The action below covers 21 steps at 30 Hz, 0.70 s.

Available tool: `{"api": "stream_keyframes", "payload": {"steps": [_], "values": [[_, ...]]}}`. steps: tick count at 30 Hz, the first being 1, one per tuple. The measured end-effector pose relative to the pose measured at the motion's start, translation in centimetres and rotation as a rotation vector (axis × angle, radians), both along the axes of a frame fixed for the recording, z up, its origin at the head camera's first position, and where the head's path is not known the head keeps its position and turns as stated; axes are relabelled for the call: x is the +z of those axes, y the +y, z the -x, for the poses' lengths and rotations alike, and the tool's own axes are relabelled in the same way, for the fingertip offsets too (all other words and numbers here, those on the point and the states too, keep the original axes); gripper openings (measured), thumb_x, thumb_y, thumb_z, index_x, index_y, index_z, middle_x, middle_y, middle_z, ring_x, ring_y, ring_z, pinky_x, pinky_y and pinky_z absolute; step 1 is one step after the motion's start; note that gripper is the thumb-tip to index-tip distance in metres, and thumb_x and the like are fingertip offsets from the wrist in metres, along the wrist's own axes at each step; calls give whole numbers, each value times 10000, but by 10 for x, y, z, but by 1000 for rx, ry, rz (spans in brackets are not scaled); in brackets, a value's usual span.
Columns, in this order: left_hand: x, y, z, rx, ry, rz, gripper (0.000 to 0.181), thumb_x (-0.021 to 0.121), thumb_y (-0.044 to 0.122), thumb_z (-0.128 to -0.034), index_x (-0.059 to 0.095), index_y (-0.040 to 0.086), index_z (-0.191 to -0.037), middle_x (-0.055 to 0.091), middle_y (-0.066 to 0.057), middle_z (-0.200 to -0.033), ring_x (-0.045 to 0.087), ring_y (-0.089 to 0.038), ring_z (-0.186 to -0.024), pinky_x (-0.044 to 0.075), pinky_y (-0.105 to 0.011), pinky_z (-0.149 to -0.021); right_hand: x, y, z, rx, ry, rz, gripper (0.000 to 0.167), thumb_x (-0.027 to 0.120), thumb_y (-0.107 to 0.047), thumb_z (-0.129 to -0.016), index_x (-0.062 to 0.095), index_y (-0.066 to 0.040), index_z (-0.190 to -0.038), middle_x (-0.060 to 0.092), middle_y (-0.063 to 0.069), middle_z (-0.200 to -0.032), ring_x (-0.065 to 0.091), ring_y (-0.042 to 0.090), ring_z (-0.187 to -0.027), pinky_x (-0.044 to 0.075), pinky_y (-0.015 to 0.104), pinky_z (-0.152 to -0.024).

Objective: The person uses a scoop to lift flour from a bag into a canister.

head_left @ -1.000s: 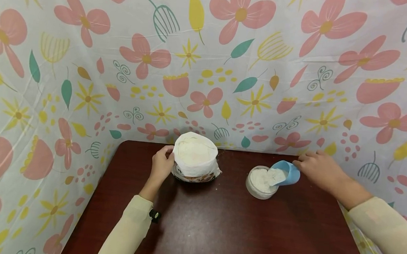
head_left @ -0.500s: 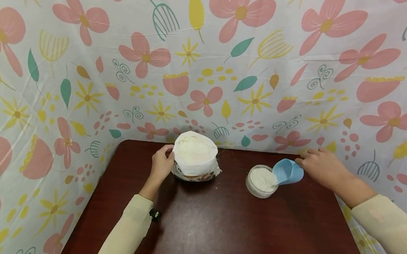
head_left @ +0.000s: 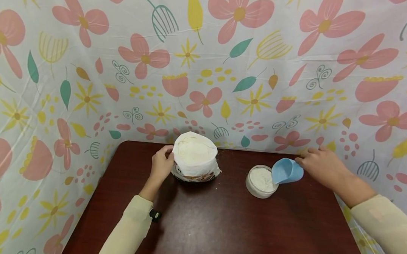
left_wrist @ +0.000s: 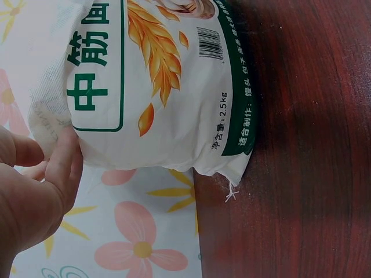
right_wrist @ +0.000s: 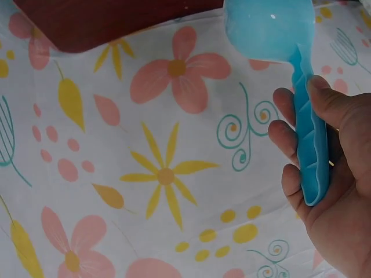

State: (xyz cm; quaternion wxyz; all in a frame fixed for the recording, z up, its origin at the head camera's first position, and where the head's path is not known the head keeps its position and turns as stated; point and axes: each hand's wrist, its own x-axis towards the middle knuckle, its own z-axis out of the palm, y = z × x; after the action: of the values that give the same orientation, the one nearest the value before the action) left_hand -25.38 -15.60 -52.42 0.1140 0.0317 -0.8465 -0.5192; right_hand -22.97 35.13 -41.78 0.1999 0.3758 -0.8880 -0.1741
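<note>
An opened white flour bag point(head_left: 196, 167) stands toward the back of the table, its top folded down around pale flour. With thumb and fingers my left hand point(head_left: 161, 164) pinches the folded rim on its left side; the left wrist view shows the printed bag point(left_wrist: 174, 116) up close. My right hand point(head_left: 324, 168) grips a blue scoop point(head_left: 293, 172) by its ribbed handle point(right_wrist: 311, 150). Tilted, the scoop has its mouth at the right rim of a round clear bowl point(head_left: 259, 194) that holds white flour. No heap of flour shows in the scoop's mouth.
A dark reddish-brown table point(head_left: 202, 225) carries these things. Flower-printed cloth point(head_left: 206, 66) hangs close behind its back edge and along the sides. A few white specks lie near the bag. A black band sits at my left cuff.
Flour in the scoop has slid out into the bowl. My right hand and the scoop have shifted slightly right and up. My left hand stays on the bag.
</note>
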Motion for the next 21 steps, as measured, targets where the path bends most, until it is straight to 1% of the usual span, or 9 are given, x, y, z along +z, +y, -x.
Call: {"api": "stream_keyframes", "payload": {"steps": [6, 11, 13, 16, 19, 21], "values": [[-1, -1, 0, 1, 9, 12, 257, 575, 81, -1031, 711, 62, -1248, 725, -143, -1120, 703, -246, -856, 617, -284, -654, -8, -1, -1, 7, -6, 49, 295, 867, 91, -671, 774, -143, -826, 666, 74, -765, 639, 279, -699, 465, 369, -503], [-1, -1, 0, 3, 15, 17, 252, 578, 75, -1028, 714, 54, -1239, 727, -146, -1115, 703, -269, -882, 611, -306, -666, -12, -3, 0, 37, 9, 103, 308, 881, 61, -663, 791, -147, -872, 659, 62, -765, 634, 268, -702, 441, 364, -481], [0, -1, 0, 4, 14, 21, 254, 578, 75, -1026, 714, 51, -1238, 727, -150, -1114, 703, -276, -892, 607, -303, -666, -13, -3, 1, 55, 24, 131, 303, 886, 31, -662, 801, -129, -906, 681, 68, -792, 648, 274, -724, 456, 381, -486], [0, -1, 0, 5, 10, 25, 254, 576, 78, -1026, 714, 53, -1238, 726, -151, -1112, 704, -287, -903, 604, -302, -668, -14, -4, 1, 76, 38, 184, 280, 885, -34, -680, 805, -92, -942, 721, 87, -838, 675, 291, -751, 523, 419, -519], [0, 0, 0, 2, 1, 24, 259, 572, 84, -1030, 709, 52, -1247, 722, -151, -1120, 705, -281, -892, 612, -305, -670, -13, -5, -2, 68, 34, 229, 278, 875, -75, -701, 801, -77, -969, 750, 99, -879, 684, 304, -763, 557, 449, -555], [0, 0, 0, 0, -3, 20, 259, 570, 86, -1032, 707, 52, -1249, 719, -151, -1123, 704, -275, -887, 619, -310, -672, -14, -3, -5, 43, 19, 252, 287, 867, -44, -705, 797, -73, -982, 750, 107, -902, 686, 308, -778, 577, 470, -594]]}}
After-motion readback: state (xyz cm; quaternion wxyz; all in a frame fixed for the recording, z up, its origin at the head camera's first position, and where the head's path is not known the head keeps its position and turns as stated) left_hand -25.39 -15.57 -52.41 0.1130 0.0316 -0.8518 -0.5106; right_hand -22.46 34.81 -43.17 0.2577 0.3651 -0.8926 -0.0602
